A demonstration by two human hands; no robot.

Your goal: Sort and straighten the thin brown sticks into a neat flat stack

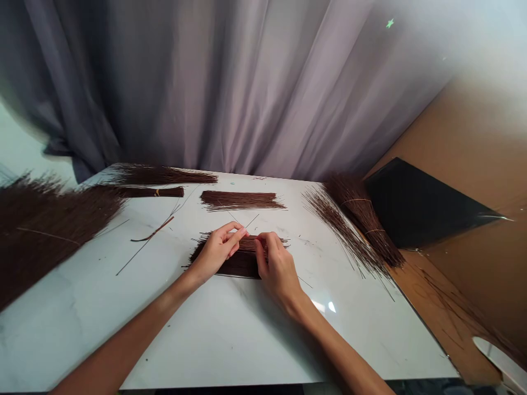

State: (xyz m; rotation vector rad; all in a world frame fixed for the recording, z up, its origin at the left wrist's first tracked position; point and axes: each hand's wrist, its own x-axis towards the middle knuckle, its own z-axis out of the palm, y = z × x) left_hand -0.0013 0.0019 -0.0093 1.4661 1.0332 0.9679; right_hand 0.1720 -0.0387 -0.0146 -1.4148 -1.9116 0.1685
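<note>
My left hand (222, 246) is closed in a pinch at the fingertips, with a thin brown twig (234, 218) slanting through them. A second short twig (252, 221) sticks up right beside those fingertips. My right hand (278, 263) is also pinched, close to the left one. The slanting twig appears to run through its fingers and come out past the wrist side. Under both hands lies a flat pile of dark brown twigs (239, 267) on the white table, partly hidden by them. Beyond it is a neat bundle of twigs of similar length (239, 199).
A large bushy heap of twigs (49, 219) fills the left side. Behind it lie a tied bundle (171, 192) and a loose one (164, 175). Loose twigs (346, 225) and a tied bundle (373, 230) rest at the right edge. A grey curtain (230, 82) hangs behind.
</note>
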